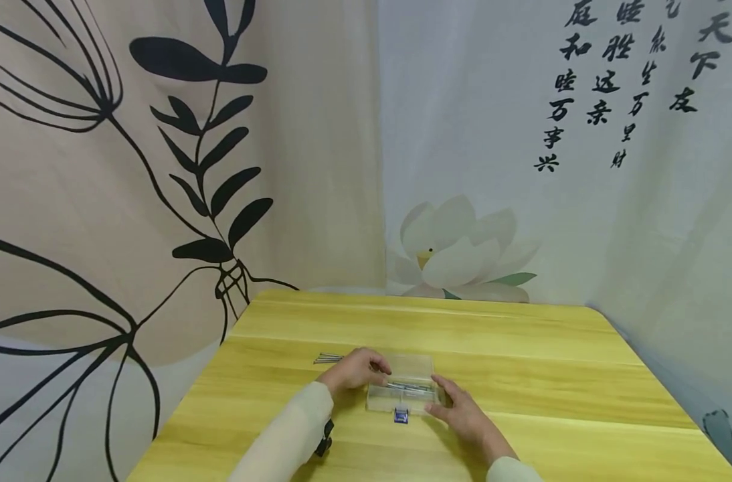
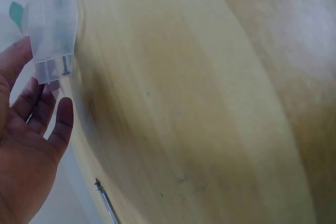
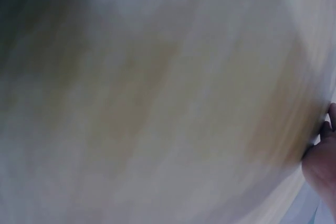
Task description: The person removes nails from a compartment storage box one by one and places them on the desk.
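A clear plastic box (image 1: 375, 403) stands on the table with its lid (image 1: 411, 366) raised at the back. Slim metal rods (image 1: 411, 387) lie inside it; their exact kind is too small to tell. My left hand (image 1: 356, 369) is over the box's left end, fingers loosely bent, and no held thing shows. In the left wrist view its fingers (image 2: 64, 116) are beside the box's end wall. The right hand (image 1: 465, 415) holds the box's right end, thumb in front and fingers behind. A small blue piece (image 1: 401, 416) is at the box's front.
More slim metal rods (image 1: 328, 358) lie on the wood-patterned table (image 1: 553, 375), left of the box and partly behind my left hand. A curtain (image 1: 318, 167) with printed plants and writing hangs behind the table's far edge.
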Available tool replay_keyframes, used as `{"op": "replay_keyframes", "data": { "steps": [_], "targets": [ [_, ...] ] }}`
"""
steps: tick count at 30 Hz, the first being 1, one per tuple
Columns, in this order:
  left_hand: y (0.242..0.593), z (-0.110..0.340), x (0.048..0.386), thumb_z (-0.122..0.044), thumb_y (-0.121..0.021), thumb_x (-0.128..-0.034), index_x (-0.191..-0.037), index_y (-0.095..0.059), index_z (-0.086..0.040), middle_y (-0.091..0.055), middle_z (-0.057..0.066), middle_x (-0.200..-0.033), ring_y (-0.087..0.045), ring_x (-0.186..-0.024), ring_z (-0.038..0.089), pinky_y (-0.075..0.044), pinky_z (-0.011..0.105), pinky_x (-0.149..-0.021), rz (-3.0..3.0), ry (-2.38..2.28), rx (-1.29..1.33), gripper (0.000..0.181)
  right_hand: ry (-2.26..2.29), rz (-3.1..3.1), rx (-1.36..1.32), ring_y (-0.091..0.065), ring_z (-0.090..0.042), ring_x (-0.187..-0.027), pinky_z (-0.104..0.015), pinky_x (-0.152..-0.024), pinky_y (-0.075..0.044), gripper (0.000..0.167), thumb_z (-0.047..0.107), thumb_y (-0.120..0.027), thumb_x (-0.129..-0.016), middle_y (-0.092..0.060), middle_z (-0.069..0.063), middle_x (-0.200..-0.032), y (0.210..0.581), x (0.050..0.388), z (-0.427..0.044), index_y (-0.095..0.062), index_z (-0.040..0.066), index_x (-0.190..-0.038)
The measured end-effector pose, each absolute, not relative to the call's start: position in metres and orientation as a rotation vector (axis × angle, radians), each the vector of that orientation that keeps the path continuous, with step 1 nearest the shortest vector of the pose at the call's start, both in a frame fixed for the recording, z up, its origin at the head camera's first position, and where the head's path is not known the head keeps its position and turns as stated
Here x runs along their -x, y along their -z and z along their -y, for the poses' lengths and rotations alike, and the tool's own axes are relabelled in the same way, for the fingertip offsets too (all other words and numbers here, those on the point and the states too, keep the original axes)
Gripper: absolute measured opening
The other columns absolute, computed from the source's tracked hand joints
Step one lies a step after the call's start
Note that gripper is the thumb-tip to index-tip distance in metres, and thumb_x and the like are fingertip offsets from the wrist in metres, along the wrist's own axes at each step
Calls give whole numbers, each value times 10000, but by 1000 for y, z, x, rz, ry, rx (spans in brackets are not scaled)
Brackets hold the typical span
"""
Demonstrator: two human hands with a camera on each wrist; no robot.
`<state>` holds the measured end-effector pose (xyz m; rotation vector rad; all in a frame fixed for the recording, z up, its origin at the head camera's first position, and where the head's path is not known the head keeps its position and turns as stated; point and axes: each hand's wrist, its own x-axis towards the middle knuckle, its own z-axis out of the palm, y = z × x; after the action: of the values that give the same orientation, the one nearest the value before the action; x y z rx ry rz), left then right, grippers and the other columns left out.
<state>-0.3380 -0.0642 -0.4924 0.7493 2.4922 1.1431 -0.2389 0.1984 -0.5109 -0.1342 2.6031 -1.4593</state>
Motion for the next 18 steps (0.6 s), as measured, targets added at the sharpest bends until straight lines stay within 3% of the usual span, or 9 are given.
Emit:
{"op": "replay_keyframes", "data": {
  "steps": [7, 18],
  "targets": [
    [498, 64, 341, -144, -786, -865, -903, -773, -192, -641, -96, -1009, -574, -942, 117, -484, 355, -839, -2524, -1107, -771, 62, 1481, -2605, 150, -240, -544, -1383, -709, -1062, -172, 707, 288, -705, -921, -334, -300, -1509, 511, 239, -199, -386, 96, -1522],
    [503, 63, 343, -133, -785, -861, -886, -806, -175, -620, -120, -952, -568, -920, 81, -481, 294, -846, -2580, -1054, -839, 54, 1492, -2594, 146, -203, -546, -1397, -702, -1070, -158, 704, 294, -698, -928, -293, -296, -1534, 512, 238, -199, -382, 102, -1526]
  ]
}}
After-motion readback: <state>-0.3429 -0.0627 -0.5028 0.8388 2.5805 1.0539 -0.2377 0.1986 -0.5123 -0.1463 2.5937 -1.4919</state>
